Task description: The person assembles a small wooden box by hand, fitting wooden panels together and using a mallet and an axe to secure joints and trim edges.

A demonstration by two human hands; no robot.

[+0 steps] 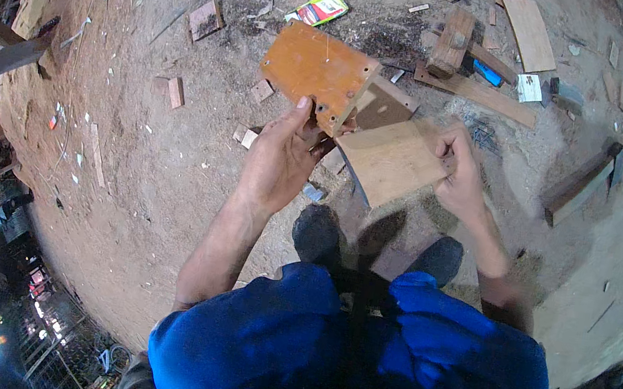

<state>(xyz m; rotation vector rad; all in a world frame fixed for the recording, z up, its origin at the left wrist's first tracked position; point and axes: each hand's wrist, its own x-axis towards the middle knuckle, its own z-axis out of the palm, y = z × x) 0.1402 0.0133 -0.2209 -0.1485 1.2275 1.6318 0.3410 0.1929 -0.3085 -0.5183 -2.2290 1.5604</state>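
My left hand [281, 157] grips an orange-painted board [317, 73] with several holes at its corners, thumb on its face and fingers behind, partly hidden. Behind it shows a darker brown wooden piece [387, 102], at an angle to it. My right hand [458, 169] is closed on the edge of a pale, square wooden board [385, 164], which overlaps the lower right of the orange board's group. Whether the pieces are joined I cannot tell.
Dirt ground around my dark-shod feet [317, 232] carries a wooden mallet-like block [451, 44], long planks [528, 37], a dark wooden bar [581, 180], a green-and-red packet [319, 8] and scattered offcuts [175, 91]. Timber and clutter [12, 53] line the left edge.
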